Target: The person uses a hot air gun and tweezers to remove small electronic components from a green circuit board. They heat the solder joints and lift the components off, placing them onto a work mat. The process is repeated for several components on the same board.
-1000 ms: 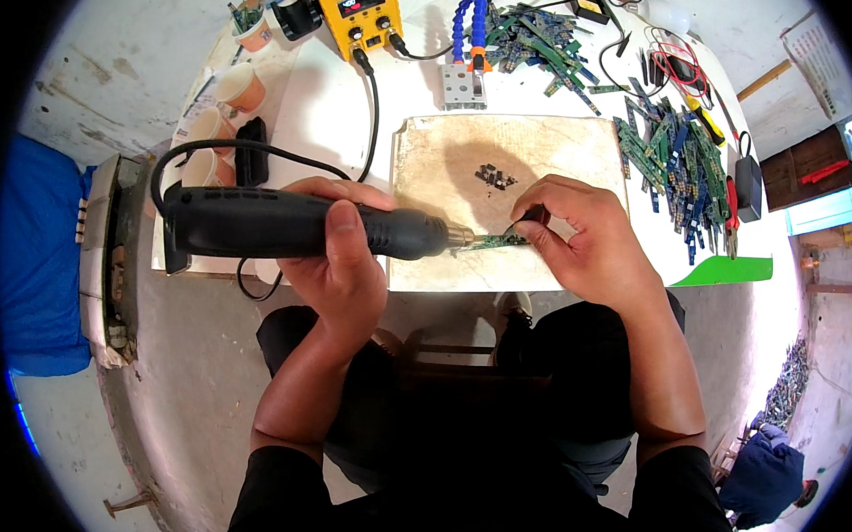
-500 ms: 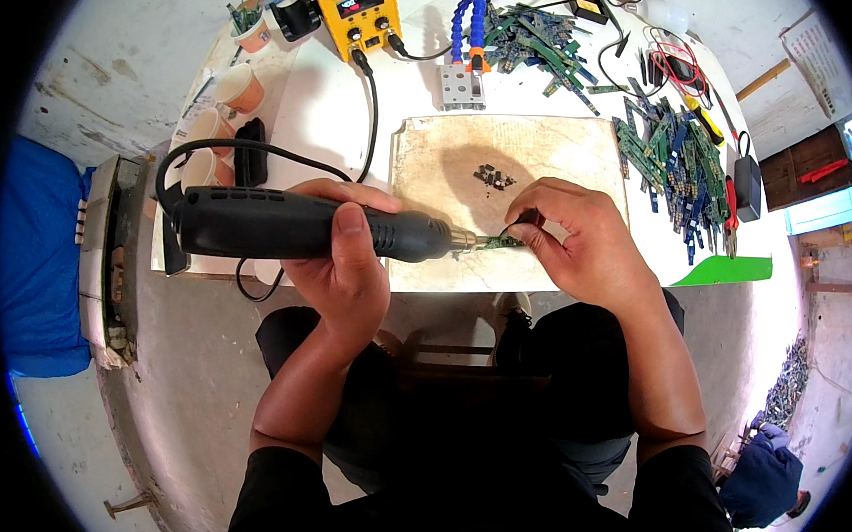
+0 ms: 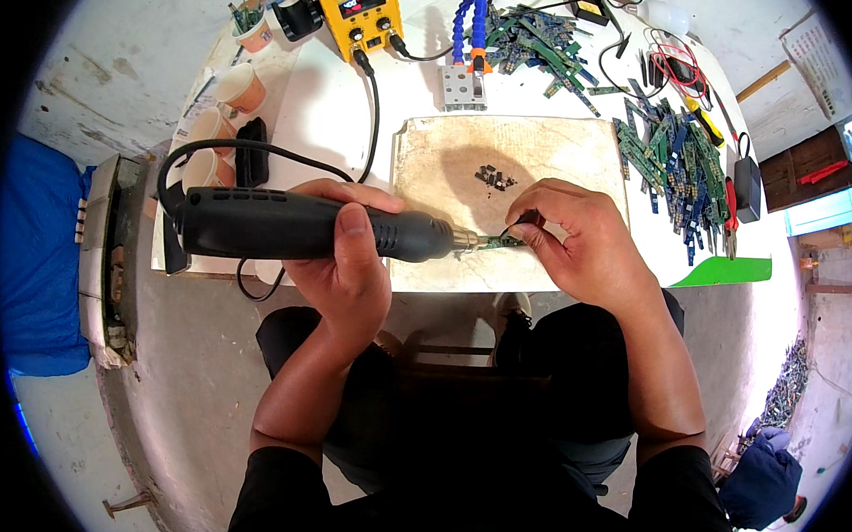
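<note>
My left hand (image 3: 350, 253) is wrapped round the black body of a hot air gun (image 3: 257, 222), held level with its metal nozzle (image 3: 463, 237) pointing right. Just past the nozzle tip lies a small green circuit board strip (image 3: 499, 242), close to the mat's near edge. Dark tweezers (image 3: 529, 219) are pinched between the thumb and fingers of my right hand (image 3: 579, 237), their thin curved tip down at the board. Whether the tip grips a part is too small to tell. Beyond my hands, small black chips (image 3: 493, 178) sit in a loose pile on the stained beige mat (image 3: 421, 161).
A yellow soldering station (image 3: 359, 16) stands at the back, its black cable running to the gun. Heaps of circuit board strips (image 3: 673, 163) cover the right side and back. Paper cups (image 3: 239, 89) line the left edge. A metal block (image 3: 464, 87) with a blue hose stands behind the mat.
Almost nothing differs. The hot air gun and both hands keep nearly the same place over the board strip.
</note>
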Demonstrator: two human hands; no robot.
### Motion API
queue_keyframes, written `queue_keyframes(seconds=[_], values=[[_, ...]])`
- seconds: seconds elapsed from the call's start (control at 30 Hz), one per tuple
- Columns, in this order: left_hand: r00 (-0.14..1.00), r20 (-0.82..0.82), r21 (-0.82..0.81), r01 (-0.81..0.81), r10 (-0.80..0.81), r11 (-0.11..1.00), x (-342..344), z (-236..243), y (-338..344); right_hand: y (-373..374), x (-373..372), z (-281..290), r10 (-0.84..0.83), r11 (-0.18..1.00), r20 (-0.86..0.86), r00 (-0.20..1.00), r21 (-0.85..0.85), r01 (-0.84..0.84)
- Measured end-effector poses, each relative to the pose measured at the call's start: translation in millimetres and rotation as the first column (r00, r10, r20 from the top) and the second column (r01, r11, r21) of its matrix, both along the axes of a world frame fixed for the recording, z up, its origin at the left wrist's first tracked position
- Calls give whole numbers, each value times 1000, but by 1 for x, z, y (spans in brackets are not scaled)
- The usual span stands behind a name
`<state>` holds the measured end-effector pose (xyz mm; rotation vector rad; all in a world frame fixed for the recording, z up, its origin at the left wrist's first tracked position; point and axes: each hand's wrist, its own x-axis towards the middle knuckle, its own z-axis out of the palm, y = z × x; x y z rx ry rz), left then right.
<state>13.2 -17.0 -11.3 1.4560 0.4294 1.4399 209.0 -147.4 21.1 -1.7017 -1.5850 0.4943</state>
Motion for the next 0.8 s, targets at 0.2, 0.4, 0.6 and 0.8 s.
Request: queue_keyframes(seconds=[0.2, 0.4, 0.6, 0.8], values=[[1000, -7, 25, -5, 6, 1000, -1, -1, 1, 0, -1, 1, -2, 1000, 7, 1000, -13, 2], [1000, -8, 3, -2, 2, 1000, 0, -1, 0, 0, 0, 0, 17, 1000, -1, 1000, 26, -17], [1000, -14, 11, 6, -6, 1000, 0, -1, 0, 0, -1, -1, 23, 999, -25, 999, 33, -22], [1000, -6, 13, 12, -12, 1000, -1, -2, 1, 0, -1, -1, 25, 998, -8, 1000, 49, -25]])
